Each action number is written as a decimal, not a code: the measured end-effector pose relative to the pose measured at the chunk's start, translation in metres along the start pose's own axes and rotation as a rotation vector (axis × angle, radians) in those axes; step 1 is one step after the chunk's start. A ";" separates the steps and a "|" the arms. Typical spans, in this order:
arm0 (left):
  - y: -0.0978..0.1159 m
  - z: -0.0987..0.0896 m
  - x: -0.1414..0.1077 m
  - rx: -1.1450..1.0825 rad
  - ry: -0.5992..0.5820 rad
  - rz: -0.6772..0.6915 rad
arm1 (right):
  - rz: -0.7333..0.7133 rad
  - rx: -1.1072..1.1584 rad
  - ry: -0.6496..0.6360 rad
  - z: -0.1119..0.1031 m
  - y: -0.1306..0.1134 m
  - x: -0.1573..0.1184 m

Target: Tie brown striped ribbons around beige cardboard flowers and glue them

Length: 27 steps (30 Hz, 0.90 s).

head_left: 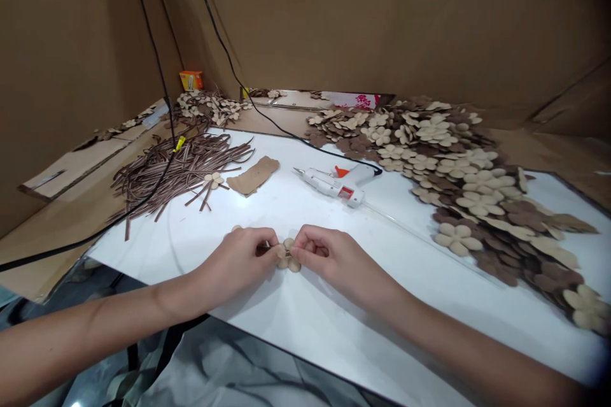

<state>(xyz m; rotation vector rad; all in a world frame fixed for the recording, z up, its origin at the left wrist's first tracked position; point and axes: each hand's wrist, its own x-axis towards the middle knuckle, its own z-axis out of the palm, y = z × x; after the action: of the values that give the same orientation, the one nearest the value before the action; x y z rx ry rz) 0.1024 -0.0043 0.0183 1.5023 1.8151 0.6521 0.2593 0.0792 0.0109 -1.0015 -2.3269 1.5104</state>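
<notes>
Close to the front edge of the white board, a small beige flower with rounded petals is between my two hands. My left hand pinches its left side, thumb and index finger together. On the opposite side, my right hand is closed with its fingertips at the flower's right petals. A thin strip seems to cross the flower's middle, though the fingers partly cover it. Just behind my left hand peeks a bit of another beige piece. Past my hands lies a white glue gun with a clear glue stick in its rear.
A large heap of beige and brown flowers spreads along the right. Brown strips are piled at the left, beside a torn cardboard piece. A black cord hangs down to the glue gun. Cardboard walls enclose the back.
</notes>
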 end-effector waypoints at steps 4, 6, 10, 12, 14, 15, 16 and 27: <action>-0.001 0.000 0.002 0.047 -0.004 0.008 | 0.016 -0.094 0.021 -0.001 -0.005 -0.001; -0.003 0.000 0.004 0.068 0.003 0.007 | 0.015 -0.118 0.024 -0.001 -0.007 -0.002; -0.005 0.001 0.006 0.086 -0.001 0.009 | 0.006 -0.149 0.016 -0.002 -0.007 -0.001; -0.006 0.001 0.006 0.096 -0.001 0.009 | 0.004 -0.169 0.014 -0.002 -0.005 -0.001; -0.006 0.002 0.007 0.111 0.003 0.008 | -0.002 -0.189 0.011 -0.002 -0.004 -0.001; -0.005 0.002 0.007 0.119 0.005 0.007 | -0.003 -0.199 0.008 -0.002 -0.004 -0.001; -0.005 0.003 0.007 0.127 0.009 0.006 | 0.000 -0.209 0.006 -0.002 -0.005 0.000; -0.003 0.004 0.012 0.134 0.015 -0.056 | 0.166 -0.155 -0.191 -0.012 0.000 0.024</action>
<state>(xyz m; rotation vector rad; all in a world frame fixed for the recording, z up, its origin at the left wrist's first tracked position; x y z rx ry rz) 0.1027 0.0070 0.0109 1.5305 1.9385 0.5251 0.2475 0.1029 0.0123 -1.1605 -2.5842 1.5681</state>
